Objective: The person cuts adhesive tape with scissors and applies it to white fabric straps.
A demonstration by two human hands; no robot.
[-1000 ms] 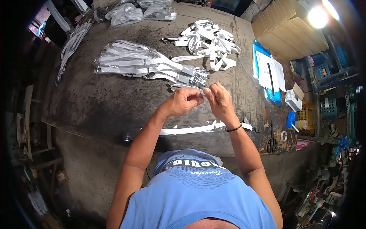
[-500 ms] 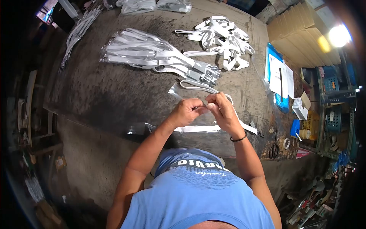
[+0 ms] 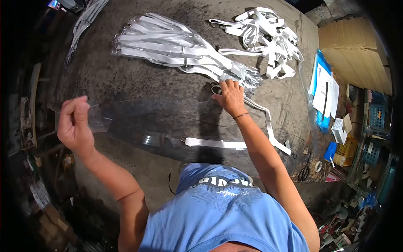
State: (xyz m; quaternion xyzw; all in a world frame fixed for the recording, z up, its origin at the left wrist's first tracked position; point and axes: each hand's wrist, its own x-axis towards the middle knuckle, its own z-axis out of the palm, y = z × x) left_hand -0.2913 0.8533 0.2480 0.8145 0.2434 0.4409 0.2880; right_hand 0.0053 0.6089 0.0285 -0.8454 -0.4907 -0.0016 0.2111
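Note:
At the far left my left hand (image 3: pixel 75 128) is raised, its fingers closed on a clear plastic bag (image 3: pixel 100 119) that trails to the right. My right hand (image 3: pixel 231 98) reaches over the dark table beside the looped end of a white strap (image 3: pixel 268 119); its fingers are curled down, and what they grip is hidden. That strap runs to the right, bends near the table's front edge and comes back left to an end with a small metal fitting. Beyond my right hand lies a bundle of bagged white straps (image 3: pixel 168 48).
A tangled heap of white straps (image 3: pixel 268 38) lies at the back right. Papers on a blue folder (image 3: pixel 325 94), cardboard (image 3: pixel 357 54), a small open box (image 3: pixel 340 129), a tape roll (image 3: pixel 318 166) and black scissors (image 3: pixel 304 173) are on the right side.
My hands have parted: the left swung far left with the clear plastic, the right moved up to the strap's looped end. The view has shifted slightly.

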